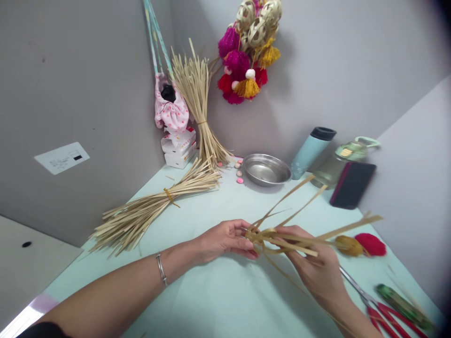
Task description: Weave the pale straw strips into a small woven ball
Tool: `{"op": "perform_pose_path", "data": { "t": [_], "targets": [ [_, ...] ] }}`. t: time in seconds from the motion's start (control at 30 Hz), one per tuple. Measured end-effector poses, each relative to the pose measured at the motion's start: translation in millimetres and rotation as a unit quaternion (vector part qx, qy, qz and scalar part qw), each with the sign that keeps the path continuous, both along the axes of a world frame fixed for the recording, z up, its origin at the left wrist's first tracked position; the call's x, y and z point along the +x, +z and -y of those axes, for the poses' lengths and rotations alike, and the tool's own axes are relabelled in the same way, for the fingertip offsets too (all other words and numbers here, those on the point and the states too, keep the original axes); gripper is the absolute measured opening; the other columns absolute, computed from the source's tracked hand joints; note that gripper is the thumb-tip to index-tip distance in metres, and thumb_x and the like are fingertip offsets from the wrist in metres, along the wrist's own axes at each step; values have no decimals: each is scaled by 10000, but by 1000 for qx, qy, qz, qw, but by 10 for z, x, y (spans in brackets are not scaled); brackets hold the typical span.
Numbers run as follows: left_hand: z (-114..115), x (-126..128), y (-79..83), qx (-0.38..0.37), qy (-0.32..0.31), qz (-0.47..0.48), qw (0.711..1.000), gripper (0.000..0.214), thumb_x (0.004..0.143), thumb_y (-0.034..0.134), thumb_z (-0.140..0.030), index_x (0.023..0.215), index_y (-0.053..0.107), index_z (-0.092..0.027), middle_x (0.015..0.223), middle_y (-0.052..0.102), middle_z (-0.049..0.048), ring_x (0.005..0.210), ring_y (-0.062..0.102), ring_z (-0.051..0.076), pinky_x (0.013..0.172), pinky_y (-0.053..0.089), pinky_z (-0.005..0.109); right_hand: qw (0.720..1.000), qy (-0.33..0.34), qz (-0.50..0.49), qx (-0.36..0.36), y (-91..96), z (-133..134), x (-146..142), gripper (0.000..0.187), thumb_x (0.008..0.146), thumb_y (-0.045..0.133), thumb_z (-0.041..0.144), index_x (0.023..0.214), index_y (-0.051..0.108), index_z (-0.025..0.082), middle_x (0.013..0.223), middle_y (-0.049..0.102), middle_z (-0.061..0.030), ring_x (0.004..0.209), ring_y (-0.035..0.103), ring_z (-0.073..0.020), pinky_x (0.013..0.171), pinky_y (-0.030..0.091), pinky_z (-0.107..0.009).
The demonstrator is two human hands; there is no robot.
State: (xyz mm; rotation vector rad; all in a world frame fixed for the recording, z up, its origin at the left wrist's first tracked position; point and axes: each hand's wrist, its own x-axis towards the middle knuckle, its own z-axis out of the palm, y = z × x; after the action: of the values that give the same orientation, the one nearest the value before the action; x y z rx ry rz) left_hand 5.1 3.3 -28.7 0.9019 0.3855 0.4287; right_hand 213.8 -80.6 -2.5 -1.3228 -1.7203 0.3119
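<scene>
Between my hands, above the pale green tabletop (211, 291), is a small piece of weaving made of flat straw-coloured strips (257, 236). My left hand (225, 240) grips its left end between thumb and fingers. My right hand (312, 260) is closed round the strips at its right side, partly hidden behind them. Loose strip ends fan out to the upper right, to the right and down past my right wrist. A silver bangle (161, 269) sits on my left wrist.
One tied straw bundle (151, 206) lies left; another (199, 108) stands behind. A metal bowl (267, 170), teal tumbler (312, 152), green bottle (333, 164) and phone (353, 185) stand at the back. Yarn (370, 244), red-handled scissors (382, 312) and a green tool (401, 305) lie right. Woven balls (257, 30) hang above.
</scene>
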Motion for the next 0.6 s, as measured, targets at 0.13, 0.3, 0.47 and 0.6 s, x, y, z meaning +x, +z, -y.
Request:
{"op": "perform_pose_path", "data": {
  "t": [0.13, 0.3, 0.47, 0.6],
  "targets": [
    [-1, -5, -17, 3, 6, 4, 1000, 403, 680, 819, -195, 1044, 646, -172, 1009, 667, 65, 885, 676, 177, 881, 514, 393, 999, -10, -33, -26, 29, 9, -33, 89, 871, 667, 267, 939, 712, 231, 864, 728, -35, 763, 701, -188, 647, 558, -254],
    [-6, -1, -20, 14, 15, 5, 1000, 430, 694, 809, -189, 1097, 660, -193, 992, 662, 51, 862, 664, 152, 878, 516, 371, 998, -9, -34, -50, 41, 10, -41, 63, 874, 661, 261, 915, 703, 240, 839, 733, -20, 732, 703, -184, 624, 552, -244],
    [-6, -1, -16, 17, 2, 4, 1000, 442, 720, 792, -197, 1140, 657, -181, 991, 670, 62, 854, 659, 140, 865, 514, 337, 1000, -12, 12, -26, 1, 14, -32, 85, 892, 638, 260, 943, 695, 223, 871, 725, -40, 762, 691, -193, 653, 538, -268],
    [4, 6, -25, 18, 9, 5, 1000, 449, 720, 795, -212, 1143, 645, -184, 1020, 678, 70, 852, 666, 146, 868, 506, 346, 1000, -9, 20, -7, -2, 15, -57, 84, 902, 622, 243, 956, 679, 215, 852, 711, -42, 751, 683, -193, 649, 534, -273]
  ]
}}
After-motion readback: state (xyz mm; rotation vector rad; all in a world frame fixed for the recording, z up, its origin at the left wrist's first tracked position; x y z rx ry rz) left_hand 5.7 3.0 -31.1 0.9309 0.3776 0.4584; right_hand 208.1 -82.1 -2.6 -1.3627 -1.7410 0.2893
